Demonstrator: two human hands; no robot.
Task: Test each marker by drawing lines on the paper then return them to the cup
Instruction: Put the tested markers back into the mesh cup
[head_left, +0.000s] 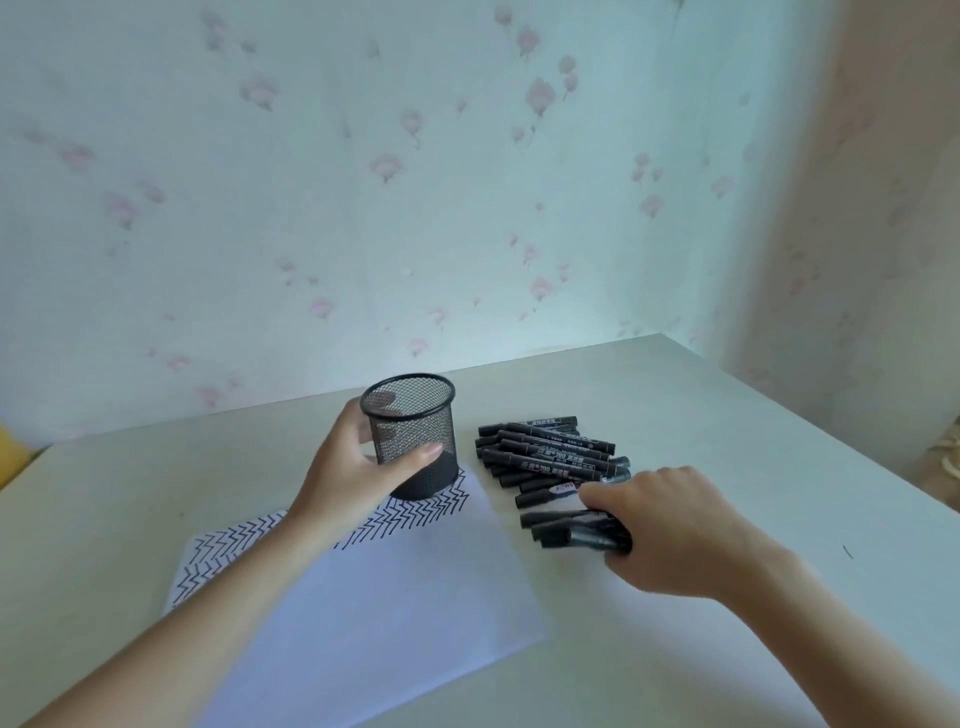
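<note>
My right hand (670, 530) grips a bunch of black markers (576, 530); my left hand (358, 467) wraps the mesh cup (413, 436).

The cup stands upright at frame centre on the paper's (374, 603) far corner, beside zigzag lines (415, 514). The loose marker pile (550, 457) lies just above my right fist on the table (727, 415).

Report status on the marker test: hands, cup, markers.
Left hand grips mesh cup on paper. Right hand grips several markers. Pile beside cup.

The left hand (353, 467) sits mid-frame, forearm rising from the lower left, thumb and fingers curled round the cup (413, 434). The right hand (670, 530), forearm from the lower right, lies knuckles-up, fingers curled over several markers (576, 530).
</note>
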